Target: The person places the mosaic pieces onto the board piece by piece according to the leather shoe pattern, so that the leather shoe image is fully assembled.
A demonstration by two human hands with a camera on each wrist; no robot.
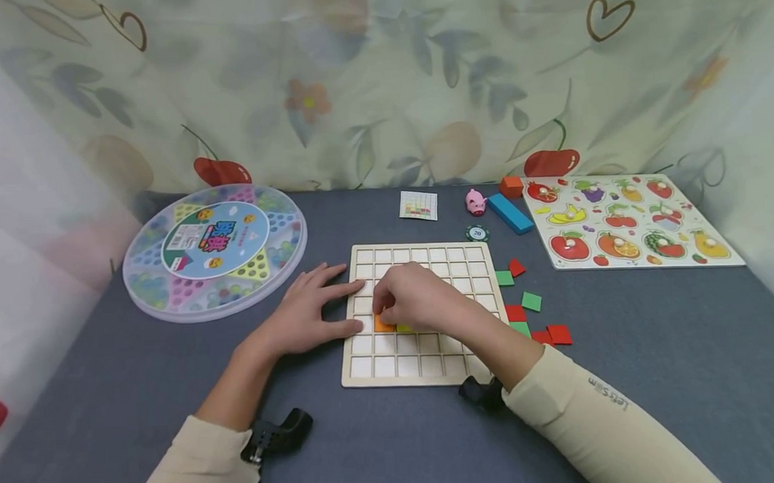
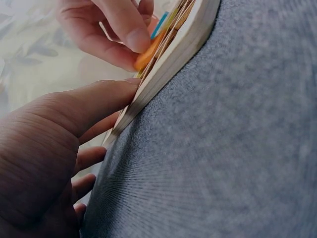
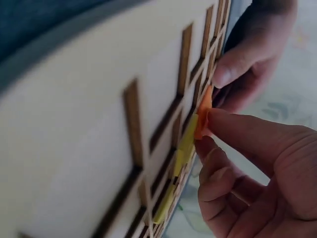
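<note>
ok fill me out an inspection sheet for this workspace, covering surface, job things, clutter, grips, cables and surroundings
Surface: dark grey tabletop
Job's things: grid board flat on it; orange tile at a cell, yellow tiles beside it; red tiles and green tiles loose by the board's right edge
Clutter: round game set, small grid card, pink pig, chip, blue block, orange block, fruit puzzle
Left grip: thumb and forefinger at the board's left edge
Right grip: pinches the orange tile
Cables: nothing seen
Surroundings: printed curtain behind the tabletop
</note>
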